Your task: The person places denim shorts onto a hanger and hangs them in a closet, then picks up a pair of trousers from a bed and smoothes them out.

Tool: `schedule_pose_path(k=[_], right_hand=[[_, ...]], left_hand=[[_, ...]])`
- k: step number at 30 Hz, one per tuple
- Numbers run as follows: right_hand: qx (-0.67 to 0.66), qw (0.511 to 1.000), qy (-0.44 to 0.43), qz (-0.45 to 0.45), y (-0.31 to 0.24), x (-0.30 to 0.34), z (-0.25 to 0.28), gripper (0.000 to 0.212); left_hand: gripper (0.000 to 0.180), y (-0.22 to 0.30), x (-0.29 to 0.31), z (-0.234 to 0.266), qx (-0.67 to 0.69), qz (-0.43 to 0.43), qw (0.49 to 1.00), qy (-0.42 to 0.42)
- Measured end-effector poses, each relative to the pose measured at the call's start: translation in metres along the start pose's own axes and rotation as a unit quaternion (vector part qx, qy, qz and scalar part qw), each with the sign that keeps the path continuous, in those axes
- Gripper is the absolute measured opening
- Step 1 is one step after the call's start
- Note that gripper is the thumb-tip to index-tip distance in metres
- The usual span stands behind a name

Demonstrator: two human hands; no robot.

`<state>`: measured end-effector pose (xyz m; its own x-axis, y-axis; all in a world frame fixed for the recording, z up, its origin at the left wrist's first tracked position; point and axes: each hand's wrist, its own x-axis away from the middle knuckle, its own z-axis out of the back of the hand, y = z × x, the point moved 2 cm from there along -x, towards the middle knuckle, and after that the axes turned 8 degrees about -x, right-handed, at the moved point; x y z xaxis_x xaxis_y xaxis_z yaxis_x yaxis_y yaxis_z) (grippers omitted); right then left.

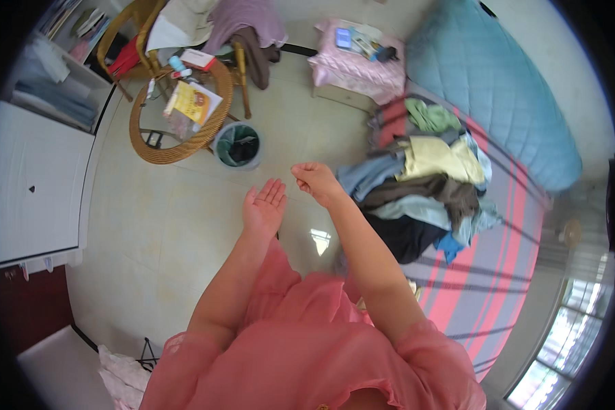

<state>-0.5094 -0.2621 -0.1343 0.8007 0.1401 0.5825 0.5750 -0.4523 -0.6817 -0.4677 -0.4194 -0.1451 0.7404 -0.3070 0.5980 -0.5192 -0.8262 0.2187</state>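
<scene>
My left hand [265, 208] is held out in mid-air, palm up, fingers stretched and nothing resting on it. Close beside it, my right hand [314, 182] is closed with the fingertips pinched together; whether something small is between them I cannot make out. Both hands are above the tiled floor, apart from each other. Just beyond them stands a grey waste bin [238, 146] with a dark liner. To the right of my right hand, a heap of clothes [427, 195] lies on the striped bed [488, 273].
A round wicker table [138, 140] with papers and small items stands far left, beside a wicker chair [143, 31] draped with clothes. A nightstand with a pink cover [331, 65] is at the back. White cabinet doors [34, 184] line the left; a blue quilted headboard [485, 89] is far right.
</scene>
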Motion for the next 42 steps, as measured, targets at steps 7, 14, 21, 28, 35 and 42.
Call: schedule_pose_path(k=[7,14,21,28,35,42], right_hand=[[0.359,0.928,0.075,0.073,0.003,-0.193,-0.12,0.01],[0.515,0.825,0.11,0.204,-0.006,-0.256,-0.179,0.008],[0.437,0.871,0.109,0.197,0.001,-0.231,-0.18,0.019],[0.6,0.785,0.069,0.139,-0.003,-0.14,-0.139,0.058],[0.313,0.886,0.308,0.145,0.042,0.015,-0.005,0.051],[0.172,0.692,0.687,0.138,0.197,0.227,0.176,0.026]], left_hand=[[0.048,0.152,-0.068,0.035,0.063,-0.07,0.994,0.059],[0.051,0.219,-0.096,0.042,0.045,-0.08,0.987,0.129],[0.042,0.231,-0.127,0.064,0.027,-0.073,0.97,0.232],[0.044,0.209,-0.122,0.001,-0.129,0.006,0.989,0.077],[0.038,0.052,-0.124,-0.053,-0.295,0.221,0.93,-0.009],[0.023,-0.17,-0.051,-0.069,-0.467,0.392,0.782,-0.13]])
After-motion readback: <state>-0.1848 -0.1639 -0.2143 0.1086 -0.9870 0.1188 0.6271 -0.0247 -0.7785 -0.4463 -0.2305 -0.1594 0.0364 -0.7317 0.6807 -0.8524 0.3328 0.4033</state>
